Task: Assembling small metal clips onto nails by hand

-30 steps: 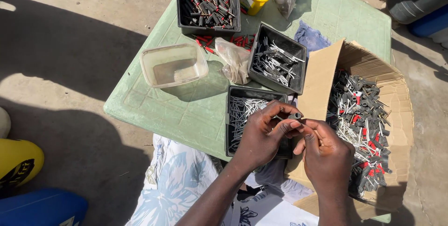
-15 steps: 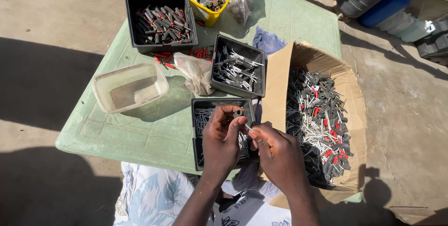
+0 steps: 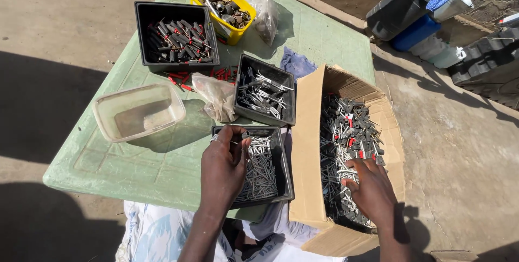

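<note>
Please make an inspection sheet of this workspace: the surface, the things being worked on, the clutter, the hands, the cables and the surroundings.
Surface: green plastic table, outdoors in sun.
Job's things: cardboard box of grey and red parts; near black tray of metal pins.
Clutter: two more black trays, yellow tub, clear plastic container, plastic bags, blue cloth.
Hands: left hand over the near tray, grip unclear; right hand inside the box, on the parts.
Cables: nothing seen.
Surroundings: concrete ground, dark and blue containers.
</note>
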